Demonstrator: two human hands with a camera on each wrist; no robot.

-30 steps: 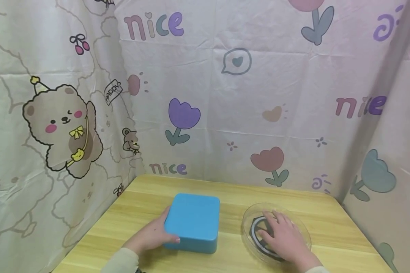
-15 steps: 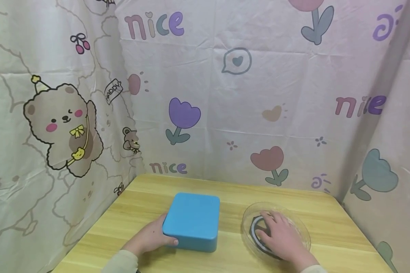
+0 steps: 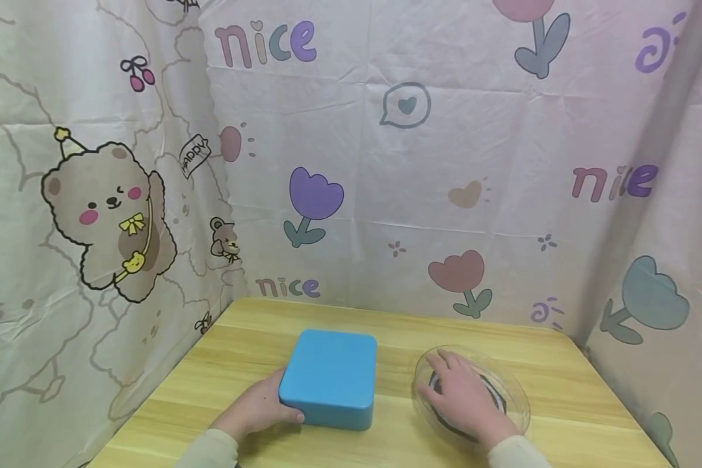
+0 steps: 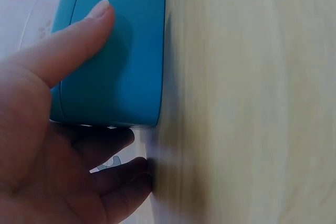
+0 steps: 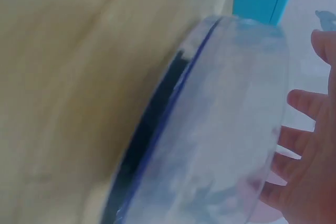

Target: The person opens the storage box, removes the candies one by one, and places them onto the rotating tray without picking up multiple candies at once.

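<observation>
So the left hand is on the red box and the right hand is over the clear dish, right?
Not quite: the box is blue, not red, as the head view shows. The left hand does hold it, and the right hand rests over the clear dish.

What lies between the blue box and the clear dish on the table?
Nothing: in the head view only bare wooden table separates the blue box from the clear dish.

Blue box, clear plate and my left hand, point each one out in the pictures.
blue box (image 3: 330, 374), head view, middle of its top face.
clear plate (image 3: 517, 396), head view, bare right rim.
left hand (image 3: 254, 409), head view, back of the hand.
</observation>
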